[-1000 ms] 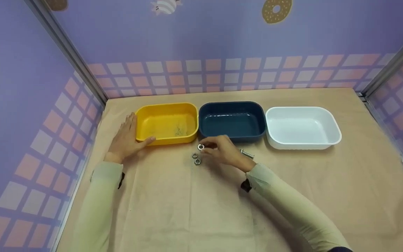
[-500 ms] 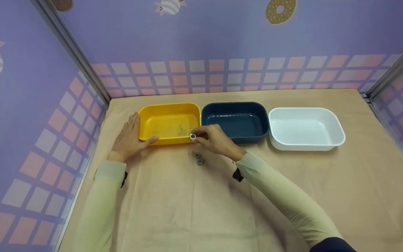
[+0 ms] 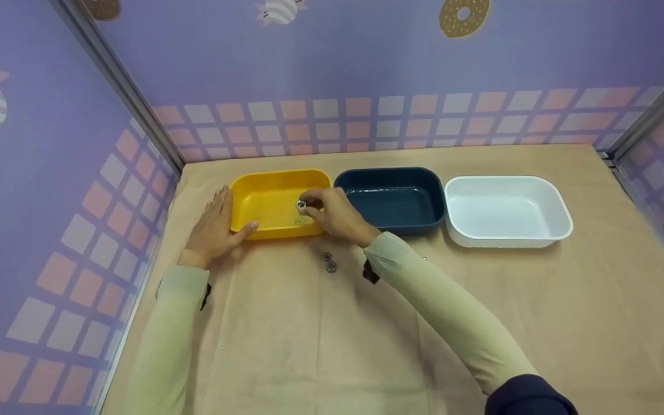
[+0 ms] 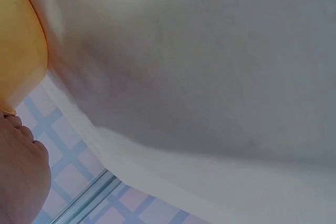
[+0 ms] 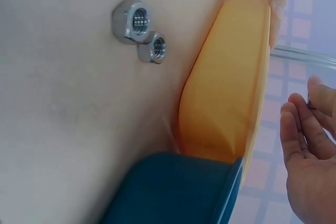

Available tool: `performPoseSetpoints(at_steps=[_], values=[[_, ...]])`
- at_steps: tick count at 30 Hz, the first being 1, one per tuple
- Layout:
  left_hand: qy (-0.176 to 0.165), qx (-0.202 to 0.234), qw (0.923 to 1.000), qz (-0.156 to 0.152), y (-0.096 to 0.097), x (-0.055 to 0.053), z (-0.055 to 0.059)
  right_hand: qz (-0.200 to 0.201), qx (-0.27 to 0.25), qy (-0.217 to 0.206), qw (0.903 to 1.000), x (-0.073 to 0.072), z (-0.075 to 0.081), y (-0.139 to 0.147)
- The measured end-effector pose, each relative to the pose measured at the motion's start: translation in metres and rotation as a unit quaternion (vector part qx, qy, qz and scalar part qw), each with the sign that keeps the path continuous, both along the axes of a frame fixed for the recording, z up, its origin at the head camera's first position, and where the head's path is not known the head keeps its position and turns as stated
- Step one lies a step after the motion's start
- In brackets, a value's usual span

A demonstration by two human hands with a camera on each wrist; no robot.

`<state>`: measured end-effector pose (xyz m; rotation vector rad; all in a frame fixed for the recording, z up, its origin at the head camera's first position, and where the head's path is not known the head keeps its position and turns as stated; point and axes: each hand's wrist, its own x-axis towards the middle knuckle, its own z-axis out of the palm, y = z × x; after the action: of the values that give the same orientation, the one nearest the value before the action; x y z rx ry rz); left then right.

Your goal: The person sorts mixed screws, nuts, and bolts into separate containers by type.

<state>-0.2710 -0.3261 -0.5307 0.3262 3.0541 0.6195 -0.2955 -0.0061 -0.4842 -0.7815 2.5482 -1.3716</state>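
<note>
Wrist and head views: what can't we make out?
Left wrist: left hand, cut off by left edge.
Right wrist: held nut, mostly hidden by fingers.
Head: yellow tray, right end partly hidden by right hand.
Head: speck beside right sleeve, too small to identify.

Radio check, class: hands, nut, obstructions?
Right hand pinching nut over yellow tray. Left hand against tray's side. Two nuts on tabletop. No obstruction visible.
</note>
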Motion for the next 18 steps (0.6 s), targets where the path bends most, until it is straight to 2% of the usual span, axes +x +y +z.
performPoseSetpoints(at_steps=[6, 13, 18], values=[[0.005, 0.001, 1.0, -0.003, 0.0, 0.0, -0.001, -0.036, -0.013, -0.005, 0.9992, -0.009, -0.003, -0.019], [-0.005, -0.002, 0.9999, 0.01, 0.001, 0.0, -0.002, -0.082, -0.007, -0.051, 0.9953, -0.017, -0.004, -0.035], [-0.003, -0.001, 0.9999, 0.01, 0.003, 0.0, -0.001, -0.102, -0.01, -0.059, 0.993, -0.024, -0.006, -0.037]])
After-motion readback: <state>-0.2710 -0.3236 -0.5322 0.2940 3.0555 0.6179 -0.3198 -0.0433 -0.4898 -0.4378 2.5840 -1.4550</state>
